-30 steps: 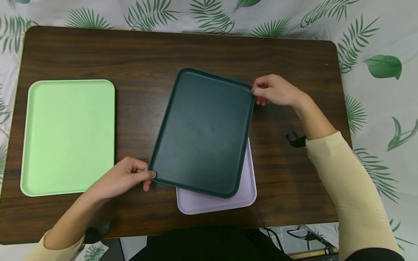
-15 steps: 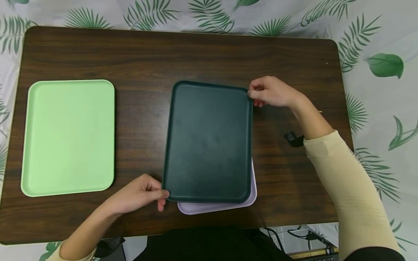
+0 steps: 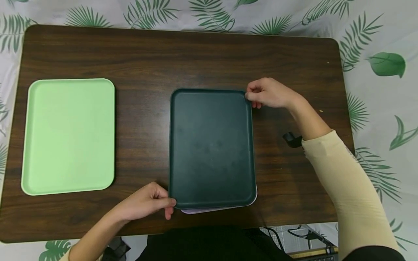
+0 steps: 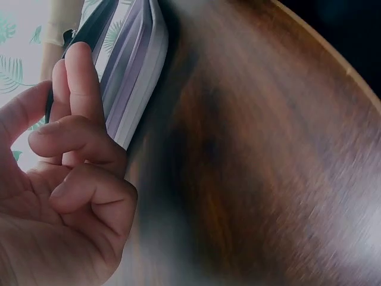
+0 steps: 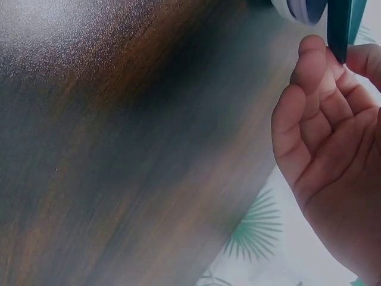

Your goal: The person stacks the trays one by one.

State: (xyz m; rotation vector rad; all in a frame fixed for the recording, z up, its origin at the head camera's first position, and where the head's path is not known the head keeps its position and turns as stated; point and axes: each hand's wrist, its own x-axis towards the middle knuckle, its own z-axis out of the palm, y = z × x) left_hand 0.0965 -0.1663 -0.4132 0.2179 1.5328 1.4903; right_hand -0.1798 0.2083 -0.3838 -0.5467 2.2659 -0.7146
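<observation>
A dark green tray (image 3: 210, 148) lies between both hands in the head view. My left hand (image 3: 148, 202) pinches its near left corner between thumb and fingers. At the far right corner, my right hand (image 3: 269, 93) pinches the rim the same way. Beneath it a lilac tray (image 3: 204, 210) shows only as a thin strip along the near edge; the rest is hidden. The left wrist view shows several stacked rims, with the lilac tray (image 4: 122, 83) among them and a gap below the dark green tray (image 4: 92, 27). In the right wrist view the dark green tray (image 5: 339, 30) stands apart from the stack.
A light green tray (image 3: 68, 137) lies on the left of the brown wooden table (image 3: 140, 58). Leaf-patterned cloth (image 3: 375, 108) surrounds the table. Black cables (image 3: 275, 235) hang beyond the near edge, beside the person's dark clothing (image 3: 209, 244).
The dark green tray has turned from a slant to nearly straight and come nearer, covering most of the lilac tray. My left hand moved right and nearer; my right hand shifted slightly left.
</observation>
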